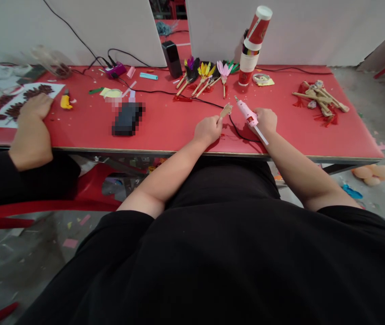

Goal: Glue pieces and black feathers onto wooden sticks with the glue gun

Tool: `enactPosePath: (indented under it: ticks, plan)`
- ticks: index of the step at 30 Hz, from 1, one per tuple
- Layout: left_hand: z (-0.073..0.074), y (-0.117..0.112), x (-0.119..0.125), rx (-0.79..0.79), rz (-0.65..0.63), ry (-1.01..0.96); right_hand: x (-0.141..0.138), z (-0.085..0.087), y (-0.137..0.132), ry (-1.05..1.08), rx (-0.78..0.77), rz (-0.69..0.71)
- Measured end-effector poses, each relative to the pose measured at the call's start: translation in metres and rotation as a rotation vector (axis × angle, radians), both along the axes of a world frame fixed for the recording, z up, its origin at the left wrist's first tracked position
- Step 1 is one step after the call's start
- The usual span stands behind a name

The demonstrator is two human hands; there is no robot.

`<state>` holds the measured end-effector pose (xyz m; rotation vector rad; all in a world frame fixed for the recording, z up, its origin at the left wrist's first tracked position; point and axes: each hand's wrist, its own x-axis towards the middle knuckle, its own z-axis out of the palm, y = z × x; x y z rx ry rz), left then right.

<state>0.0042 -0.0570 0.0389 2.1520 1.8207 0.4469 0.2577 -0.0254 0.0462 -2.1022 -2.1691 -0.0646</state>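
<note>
My right hand (266, 119) is closed round the handle of a pink hot glue gun (246, 112), its nozzle tilted up and to the left, with a pale glue stick (261, 135) poking out of its rear. In my left hand (208, 129) is a small wooden stick piece (226, 110), gripped between thumb and fingers, its pale tip close to the nozzle. Whether the two touch I cannot tell. Beyond my hands lie several sticks topped with coloured feathers: a pink one (224, 70), a yellow one (206, 71) and a purple and black one (191, 70).
On the red table (165, 126) a pile of wooden sticks with red tassels (322, 99) lies to the right. Stacked paper cups (253, 45) stand at the back. A dark pixelated object (127, 118) lies left. A co-worker's hand (36, 106) rests on a white sheet. A black cord (178, 93) crosses the table.
</note>
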Motion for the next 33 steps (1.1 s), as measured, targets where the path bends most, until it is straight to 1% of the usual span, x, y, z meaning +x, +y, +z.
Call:
enactPosePath:
  ticks: [3, 7, 11, 19, 26, 31, 33]
  plan:
    - [0.000, -0.001, -0.001, -0.002, 0.003, -0.026, -0.002, 0.002, -0.003, 0.006, -0.021, -0.065]
    - [0.002, -0.002, -0.001, -0.004, 0.007, -0.028, -0.005, 0.005, -0.006, -0.022, -0.052, -0.007]
    - [0.002, -0.003, -0.002, 0.009, -0.004, -0.021, -0.003, 0.003, -0.005, -0.026, -0.053, 0.032]
    - [-0.002, 0.001, -0.006, 0.007, 0.007, -0.101, 0.004, 0.001, -0.006, 0.031, -0.024, -0.018]
    - [-0.003, 0.001, -0.008, 0.028, -0.003, -0.115, 0.005, 0.001, -0.008, 0.037, -0.030, 0.042]
    - [-0.003, 0.001, -0.009, 0.043, -0.017, -0.103, 0.006, -0.001, -0.007, 0.051, -0.027, -0.024]
    - [-0.003, 0.001, -0.009, 0.053, -0.017, -0.091, 0.006, -0.001, -0.006, 0.043, -0.029, -0.028]
